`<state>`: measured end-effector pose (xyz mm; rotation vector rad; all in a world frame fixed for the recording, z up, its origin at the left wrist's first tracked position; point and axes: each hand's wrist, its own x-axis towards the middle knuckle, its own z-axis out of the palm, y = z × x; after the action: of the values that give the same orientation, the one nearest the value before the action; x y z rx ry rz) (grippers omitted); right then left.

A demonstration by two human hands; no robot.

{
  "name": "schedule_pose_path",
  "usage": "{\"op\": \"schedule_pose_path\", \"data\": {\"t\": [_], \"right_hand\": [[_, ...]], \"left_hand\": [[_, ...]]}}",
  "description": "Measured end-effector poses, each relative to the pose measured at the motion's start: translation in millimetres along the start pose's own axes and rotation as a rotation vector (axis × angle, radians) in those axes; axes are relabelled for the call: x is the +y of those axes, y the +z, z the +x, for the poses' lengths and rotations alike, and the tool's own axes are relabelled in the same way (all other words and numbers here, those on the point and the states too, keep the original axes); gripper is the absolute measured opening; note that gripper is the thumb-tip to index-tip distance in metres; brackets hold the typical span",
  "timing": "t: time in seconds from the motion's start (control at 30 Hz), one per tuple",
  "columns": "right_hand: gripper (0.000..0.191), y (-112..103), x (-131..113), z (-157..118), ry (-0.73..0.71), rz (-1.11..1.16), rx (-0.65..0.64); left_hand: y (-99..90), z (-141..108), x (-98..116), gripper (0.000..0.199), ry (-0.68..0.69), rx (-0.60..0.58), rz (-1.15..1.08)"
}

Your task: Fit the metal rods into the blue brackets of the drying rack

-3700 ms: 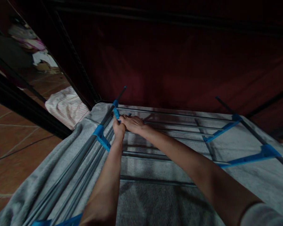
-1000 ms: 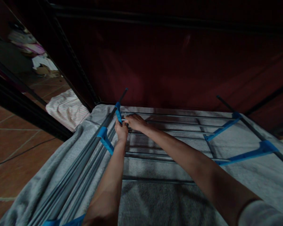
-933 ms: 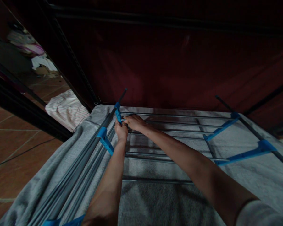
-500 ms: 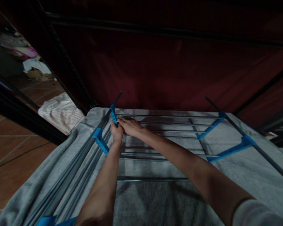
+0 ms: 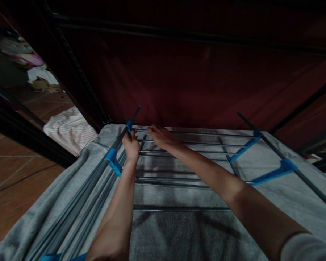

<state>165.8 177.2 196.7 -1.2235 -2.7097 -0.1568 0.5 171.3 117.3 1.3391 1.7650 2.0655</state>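
Observation:
A drying rack of grey metal poles and thin rods, joined by blue plastic brackets, lies in front of me. My left hand [image 5: 130, 145] is closed around the far left blue bracket [image 5: 129, 126], hiding most of it. To its right, my right hand [image 5: 161, 137] has its fingers curled over the farthest thin metal rod [image 5: 201, 134], close to that rod's left end. Nearer to me, a second blue bracket [image 5: 114, 161] sits on the left pole. On the right pole [image 5: 312, 183] are two more blue brackets, the nearer one [image 5: 277, 171] angled inward.
Under the rack spreads a grey blanket [image 5: 179, 233]. A dark red panel [image 5: 179, 83] with a black frame rises behind. At left, a striped cloth [image 5: 70, 128] lies by the black post, with tiled floor [image 5: 16, 185] and piled clothes [image 5: 29, 59] beyond.
My right hand has moved away from my left hand, right and slightly farther out, onto the far rod. My left hand has shifted slightly up the bracket.

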Motion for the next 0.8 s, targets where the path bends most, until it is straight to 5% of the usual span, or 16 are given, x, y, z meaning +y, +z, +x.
{"op": "schedule_pose_path", "data": {"t": [0.37, 0.57, 0.8], "right_hand": [[0.039, -12, 2, 2, 0.011, 0.080, -0.002], [0.031, -17, -19, 30, -0.012, 0.217, -0.024], [0.047, -5, -33, 56, 0.003, 0.295, -0.039]], "left_hand": [[7.6, 3, -5, 0.005, 0.010, -0.027, 0.105], [8.8, 3, -12, 0.010, 0.064, -0.017, 0.105], [7.7, 4, -16, 0.013, 0.096, -0.065, 0.073]]}}
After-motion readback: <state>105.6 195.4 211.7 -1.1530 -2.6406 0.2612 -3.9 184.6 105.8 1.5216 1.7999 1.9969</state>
